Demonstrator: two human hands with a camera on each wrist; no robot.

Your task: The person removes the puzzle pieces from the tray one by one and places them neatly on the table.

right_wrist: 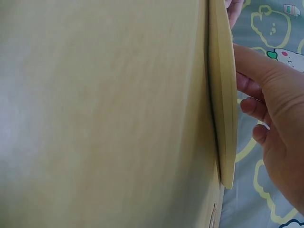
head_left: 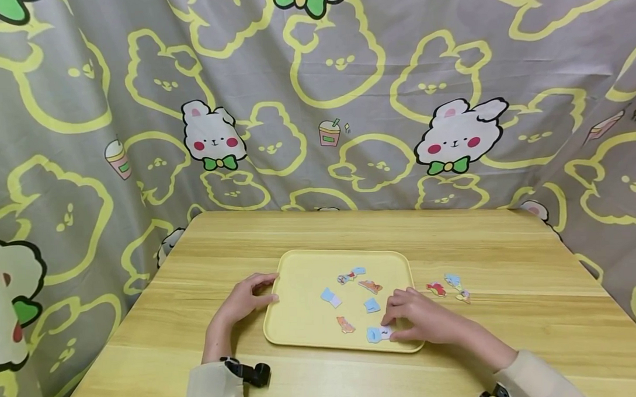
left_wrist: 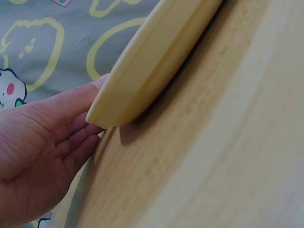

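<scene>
A yellow tray (head_left: 307, 333) holds several small cutout pieces, among them a blue-and-pink pair (head_left: 331, 298), an orange one (head_left: 346, 324) and a blue one (head_left: 372, 305). My left hand (head_left: 241, 300) touches the tray's left rim, its thumb and fingers apart; the left wrist view shows this hand (left_wrist: 52, 142) at the tray's edge (left_wrist: 137, 71). At the tray's lower right, my right hand (head_left: 419, 317) pinches a whitish piece (head_left: 385, 332) beside a light blue one (head_left: 373, 335). In the right wrist view, the tray wall (right_wrist: 225, 104) hides the pieces from this hand (right_wrist: 280, 104).
Several more pieces, including a red one (head_left: 436, 288) and a blue one (head_left: 452, 281), lie on the wooden table (head_left: 219, 243) to the right of the tray. A patterned curtain (head_left: 296, 164) hangs behind and at both sides of the table.
</scene>
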